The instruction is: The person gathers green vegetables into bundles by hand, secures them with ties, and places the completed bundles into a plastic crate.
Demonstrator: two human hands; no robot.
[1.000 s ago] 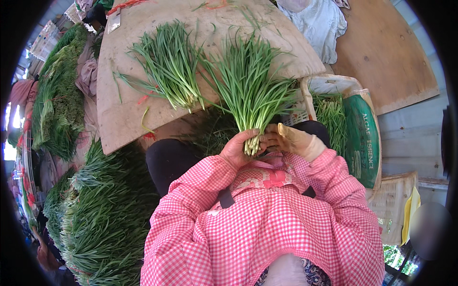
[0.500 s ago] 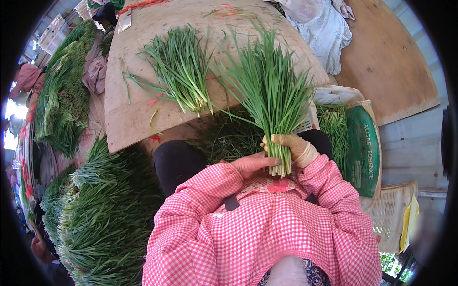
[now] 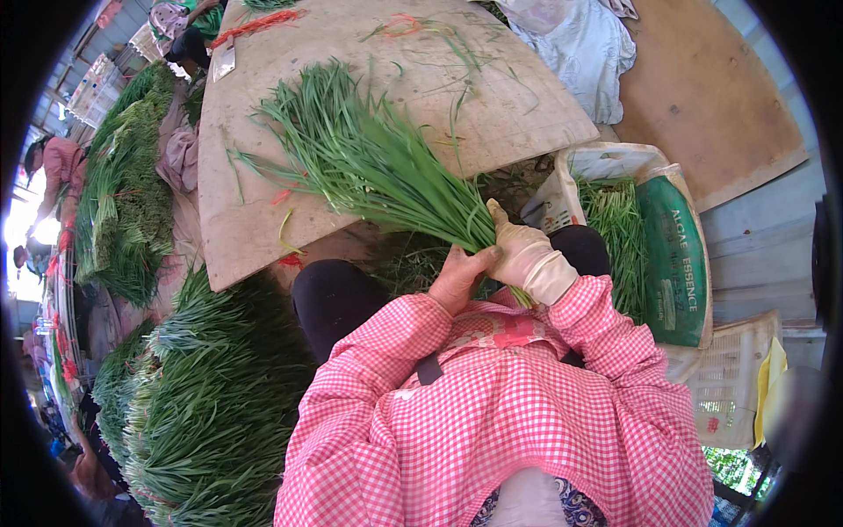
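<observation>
Both my hands grip a bunch of garlic chives (image 3: 435, 198) in front of my lap, its leaves slanting up and left over the board's near edge. My right hand (image 3: 525, 255), in a pale glove, wraps round the lower stems. My bare left hand (image 3: 458, 278) closes on the bunch from the left, thumb against the stems; its other fingers are partly hidden. Another bunch of garlic chives (image 3: 316, 101) lies on the wooden board (image 3: 250, 228), partly covered by the leaves of the held one. The cut stem ends show just below my right hand.
A large heap of chives (image 3: 202, 395) stands at my left, with another pile (image 3: 123, 184) beyond. To the right, a white crate (image 3: 615, 158) holds more chives beside a green sack (image 3: 672, 263). Red ties (image 3: 259, 26) lie on the board. People work at the far left.
The held bunch has tipped from upright to a leftward slant, its leaves now over the bunch on the board. My right hand has turned and risen slightly; my left hand has shifted up the stems.
</observation>
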